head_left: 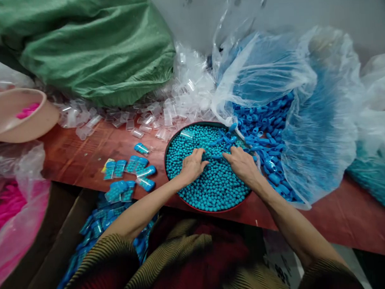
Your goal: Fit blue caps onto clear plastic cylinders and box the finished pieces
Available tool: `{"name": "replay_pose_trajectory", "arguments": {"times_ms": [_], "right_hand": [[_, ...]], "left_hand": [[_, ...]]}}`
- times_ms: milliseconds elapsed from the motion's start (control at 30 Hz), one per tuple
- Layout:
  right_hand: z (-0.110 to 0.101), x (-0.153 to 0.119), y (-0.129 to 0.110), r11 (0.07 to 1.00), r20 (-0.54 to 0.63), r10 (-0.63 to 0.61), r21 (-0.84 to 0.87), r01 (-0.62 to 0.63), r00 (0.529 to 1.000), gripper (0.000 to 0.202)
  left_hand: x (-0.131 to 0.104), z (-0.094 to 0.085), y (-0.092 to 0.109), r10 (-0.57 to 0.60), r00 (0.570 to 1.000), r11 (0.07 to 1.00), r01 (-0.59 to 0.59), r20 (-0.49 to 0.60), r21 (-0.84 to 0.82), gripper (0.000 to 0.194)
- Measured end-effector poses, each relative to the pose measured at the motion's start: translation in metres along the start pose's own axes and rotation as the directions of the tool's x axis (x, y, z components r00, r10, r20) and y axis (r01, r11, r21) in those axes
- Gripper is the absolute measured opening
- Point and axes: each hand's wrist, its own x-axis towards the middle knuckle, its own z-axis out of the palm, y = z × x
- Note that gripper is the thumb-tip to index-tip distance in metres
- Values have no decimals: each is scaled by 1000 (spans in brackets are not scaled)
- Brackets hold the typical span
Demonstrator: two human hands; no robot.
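Note:
A round dark-red basin point(194, 208) full of small turquoise beads point(209, 192) sits at the table's front edge. Over the beads, my left hand point(192, 166) has its fingers curled and its thumb towards the right. Facing it, my right hand point(242, 164) is closed, index finger pointing left. Something bluish lies between the fingertips, too small and blurred to make out. Several blue caps point(224, 139) rest on the beads near my right hand. A clear plastic tube point(187, 134) lies on the beads at the back left.
Capped bead-filled tubes point(146, 171) lie left of the basin, with more heaped below the table edge. Clear tubes point(169, 116) are piled behind. A plastic bag point(321, 127) spills blue caps point(267, 121) at right. A green sack point(97, 51) and beige bowl point(24, 125) stand left.

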Motion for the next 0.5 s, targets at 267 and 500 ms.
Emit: {"name": "replay_pose_trajectory", "arguments": {"times_ms": [267, 500], "right_hand": [[16, 23, 14, 880, -133, -237, 391, 270, 962, 45], [16, 13, 16, 823, -33, 404, 450, -347, 914, 38]], "left_hand": [[10, 7, 0, -103, 993, 992, 106, -62, 61, 38], [17, 5, -8, 0, 1000, 996, 0, 0, 86, 20]]}}
